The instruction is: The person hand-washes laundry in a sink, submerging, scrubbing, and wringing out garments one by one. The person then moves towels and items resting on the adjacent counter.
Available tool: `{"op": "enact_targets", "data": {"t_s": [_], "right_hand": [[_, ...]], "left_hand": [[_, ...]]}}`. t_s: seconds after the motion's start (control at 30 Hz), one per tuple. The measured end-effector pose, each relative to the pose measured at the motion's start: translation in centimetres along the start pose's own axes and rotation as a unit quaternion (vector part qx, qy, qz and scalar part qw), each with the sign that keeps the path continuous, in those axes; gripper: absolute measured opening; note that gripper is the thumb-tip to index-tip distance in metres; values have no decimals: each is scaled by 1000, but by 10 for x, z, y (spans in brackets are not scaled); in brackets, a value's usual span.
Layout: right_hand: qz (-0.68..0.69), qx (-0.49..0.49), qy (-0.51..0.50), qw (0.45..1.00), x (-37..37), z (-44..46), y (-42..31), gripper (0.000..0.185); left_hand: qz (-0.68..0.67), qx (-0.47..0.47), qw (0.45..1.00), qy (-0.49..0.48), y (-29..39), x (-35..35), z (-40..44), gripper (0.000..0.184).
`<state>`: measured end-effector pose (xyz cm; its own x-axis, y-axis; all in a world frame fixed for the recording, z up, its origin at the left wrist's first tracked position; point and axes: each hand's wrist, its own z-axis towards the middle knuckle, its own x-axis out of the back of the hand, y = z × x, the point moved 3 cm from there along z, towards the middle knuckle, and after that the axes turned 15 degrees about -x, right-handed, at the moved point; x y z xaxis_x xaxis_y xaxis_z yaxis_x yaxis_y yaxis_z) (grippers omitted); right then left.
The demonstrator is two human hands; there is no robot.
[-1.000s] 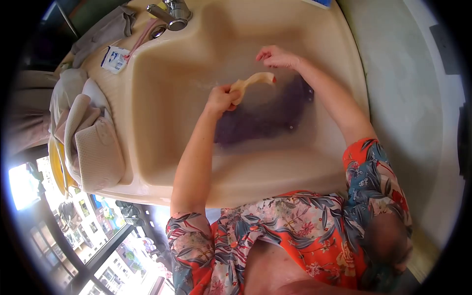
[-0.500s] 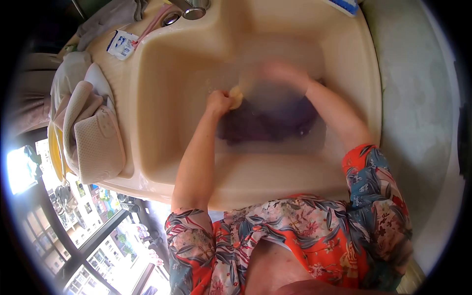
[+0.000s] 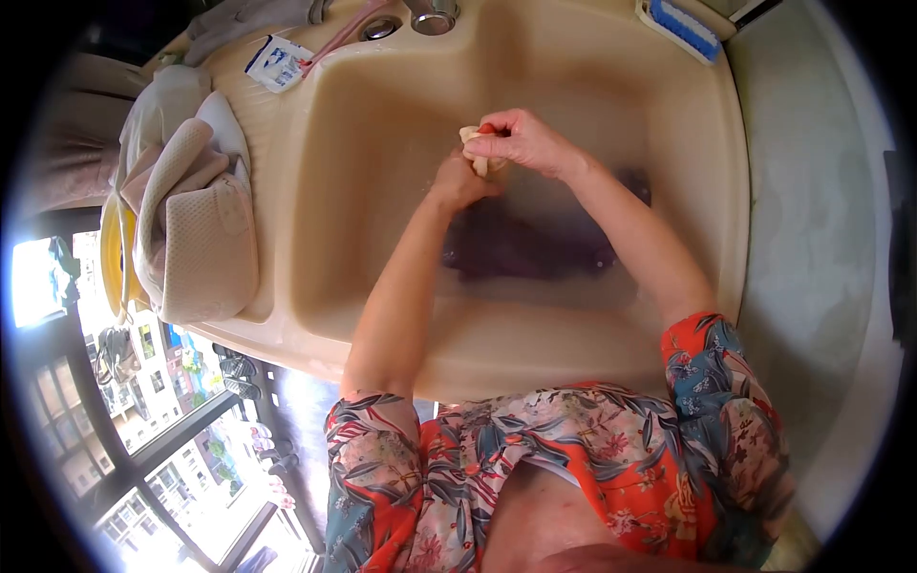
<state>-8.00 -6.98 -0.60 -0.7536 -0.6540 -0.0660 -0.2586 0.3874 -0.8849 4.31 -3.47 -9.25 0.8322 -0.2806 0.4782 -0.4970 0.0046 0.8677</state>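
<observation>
Both hands meet above the cloudy water in the beige sink (image 3: 334,191). My right hand (image 3: 535,145) pinches a small, crumpled cream cloth (image 3: 471,135) from above. Just below and to the left, my left hand (image 3: 458,181) is closed around the lower part of the same cloth. A small red patch shows by my right fingers; what it is I cannot make out. Under my hands, a dark purple garment (image 3: 525,244) lies soaking in the basin.
A blue-bristled brush (image 3: 683,29) lies at the sink's far right corner. The tap (image 3: 435,14) stands at the back. On the left ledge are a white-and-blue packet (image 3: 279,64), a grey cloth (image 3: 253,27) and piled beige fabric (image 3: 205,239) beside a yellow basin (image 3: 117,248).
My right hand, blurred over the water before, has come left to the cream cloth and now grips it. My left hand has risen slightly away from the purple garment, still holding the cloth.
</observation>
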Motion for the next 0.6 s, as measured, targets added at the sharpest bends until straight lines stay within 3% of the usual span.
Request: {"op": "enact_targets", "data": {"t_s": [0.07,0.2,0.3,0.4,0.5,0.6], "right_hand": [[36,50,34,998,11,0,-3,15],[86,69,160,981,61,4,21,15],[143,-28,200,969,87,14,79,14],[220,-145,111,958,55,-3,90,15],[150,-204,-75,965,29,-7,93,20],[5,-205,-124,971,18,-8,89,25]], "left_hand": [[-135,18,990,-24,14,-2,1,39],[-224,72,972,-11,14,10,-2,26],[-294,96,951,-21,12,20,-2,25],[-346,106,931,50,12,23,0,27],[-369,116,916,106,20,24,-2,29],[-398,126,904,90,12,25,2,27]]}}
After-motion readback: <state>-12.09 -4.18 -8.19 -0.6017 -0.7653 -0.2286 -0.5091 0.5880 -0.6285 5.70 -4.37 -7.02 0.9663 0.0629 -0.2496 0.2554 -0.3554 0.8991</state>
